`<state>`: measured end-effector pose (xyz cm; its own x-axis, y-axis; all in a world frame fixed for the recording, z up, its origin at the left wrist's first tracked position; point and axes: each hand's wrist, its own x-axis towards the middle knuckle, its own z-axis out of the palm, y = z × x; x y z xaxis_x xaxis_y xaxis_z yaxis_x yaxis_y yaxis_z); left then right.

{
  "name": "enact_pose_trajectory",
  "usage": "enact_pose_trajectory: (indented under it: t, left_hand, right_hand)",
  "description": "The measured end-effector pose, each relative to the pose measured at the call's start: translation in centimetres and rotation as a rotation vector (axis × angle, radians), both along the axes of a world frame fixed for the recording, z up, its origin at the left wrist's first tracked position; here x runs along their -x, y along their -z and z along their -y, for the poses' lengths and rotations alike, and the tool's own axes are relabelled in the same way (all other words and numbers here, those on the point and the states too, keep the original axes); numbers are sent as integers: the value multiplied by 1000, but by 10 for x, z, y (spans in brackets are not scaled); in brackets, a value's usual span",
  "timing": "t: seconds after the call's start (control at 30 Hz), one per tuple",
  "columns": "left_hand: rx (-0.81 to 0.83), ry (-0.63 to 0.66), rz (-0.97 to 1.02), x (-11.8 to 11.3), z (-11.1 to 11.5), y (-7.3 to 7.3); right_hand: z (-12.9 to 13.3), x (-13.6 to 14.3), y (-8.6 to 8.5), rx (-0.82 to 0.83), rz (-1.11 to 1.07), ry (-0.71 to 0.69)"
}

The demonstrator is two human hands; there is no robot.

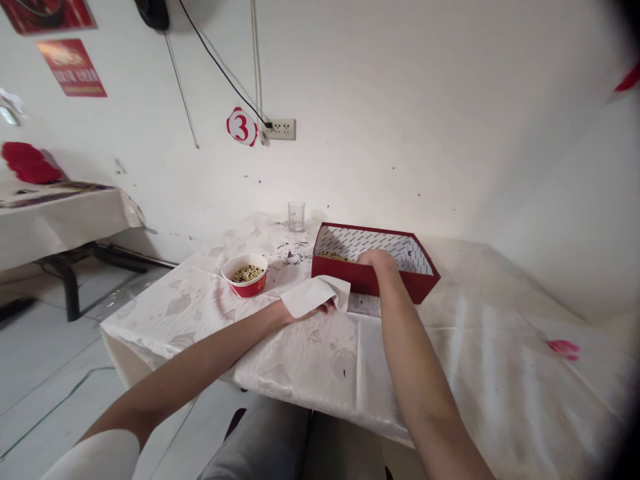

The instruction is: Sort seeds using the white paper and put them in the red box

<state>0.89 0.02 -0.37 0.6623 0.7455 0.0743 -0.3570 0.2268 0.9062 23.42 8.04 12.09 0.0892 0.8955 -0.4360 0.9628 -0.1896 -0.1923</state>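
Since our right hand [379, 259] is down inside the red box [331, 268] on the surface [300, 363], we can't tell how open its fingers are or if they've got anything. Our left hand [327, 306] is mostly under the white paper [311, 297] by the box's near side, so its grip's unclear too. We'd go slow and lift the wrist over that rim. The paper tub [248, 289] is off left, glass [296, 217] behind; front right looks roomier.
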Motion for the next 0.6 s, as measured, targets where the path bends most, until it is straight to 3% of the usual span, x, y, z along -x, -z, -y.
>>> enact_pose_trajectory:
  t: [0.2,0.37,0.5,0.6]
  left_hand:
    - [5,30,-43,-4,13,-22]
    - [51,15,-8,-2,15,-23]
    - [125,-5,43,3,12,-17]
    - [170,-17,91,4,10,-10]
  right_hand:
    - [3,2,-2,108,-8,51]
    - [11,5,-4,26,-29,3]
    - [23,9,-23,-175,-83,-113]
    - [41,18,-48,-492,-190,-253]
